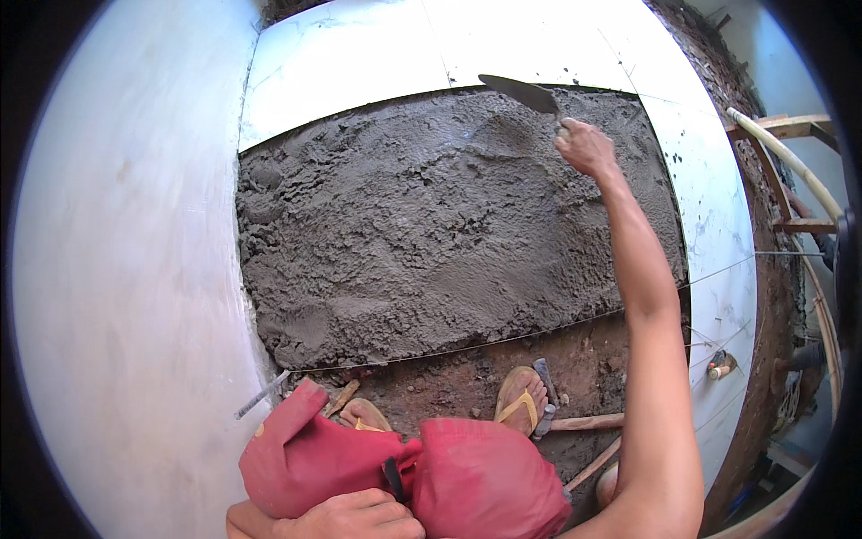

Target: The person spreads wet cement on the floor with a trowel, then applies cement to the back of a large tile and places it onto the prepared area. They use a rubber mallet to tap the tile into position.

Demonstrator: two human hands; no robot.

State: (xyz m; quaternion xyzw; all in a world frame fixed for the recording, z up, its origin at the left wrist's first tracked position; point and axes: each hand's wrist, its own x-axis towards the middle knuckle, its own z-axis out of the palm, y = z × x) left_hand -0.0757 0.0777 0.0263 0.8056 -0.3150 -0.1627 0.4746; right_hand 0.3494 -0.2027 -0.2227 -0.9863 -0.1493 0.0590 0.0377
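My right hand (586,147) is closed round the handle of a trowel (521,92), my arm stretched far forward. The trowel's blade points left, over the seam where the wet grey mortar (431,216) meets the white marbled tiles (359,67). The mortar bed is rough and lumpy, with smoother patches near the trowel. My left hand (364,516) rests on my red shorts at the lower edge, fingers lying flat with nothing seen in them.
A string (467,348) runs taut along the mortar's near edge, by a metal rod (262,393) at the pale wall (135,251). A hammer (575,422) lies on bare soil beside my sandalled foot. Tiles (718,242) border the right, with wooden poles (790,162) beyond.
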